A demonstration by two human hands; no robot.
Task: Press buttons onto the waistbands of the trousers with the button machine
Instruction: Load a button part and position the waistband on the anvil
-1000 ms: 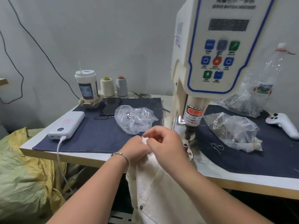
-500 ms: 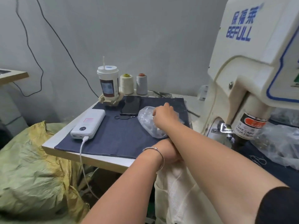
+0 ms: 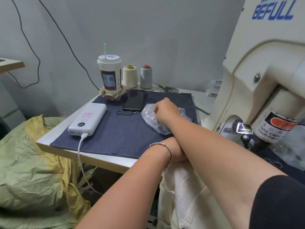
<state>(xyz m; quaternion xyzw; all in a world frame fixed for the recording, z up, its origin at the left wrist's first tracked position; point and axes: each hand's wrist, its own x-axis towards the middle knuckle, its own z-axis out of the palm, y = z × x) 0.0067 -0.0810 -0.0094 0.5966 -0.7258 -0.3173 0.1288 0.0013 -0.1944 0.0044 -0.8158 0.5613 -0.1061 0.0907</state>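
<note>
Trousers (image 3: 186, 195), cream ribbed cloth, hang lengthwise off the near table edge, left hand (image 3: 177, 152) gripping them, right hand (image 3: 165, 109) reaching into the clear bag (image 3: 148, 116), grip unclear.

The right hand (image 3: 165, 111) reaches across the left forearm, its fingers hidden inside the clear plastic bag (image 3: 151, 119). The phone (image 3: 135, 100) lies just beyond them. The left hand (image 3: 177, 152), mostly covered, holds the cream trousers (image 3: 189, 195) at the table edge (image 3: 85, 156).

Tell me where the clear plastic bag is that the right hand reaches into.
In the head view, the clear plastic bag lies on the dark blue cloth, under the right hand, just right of the black phone and left of the button machine.
</note>
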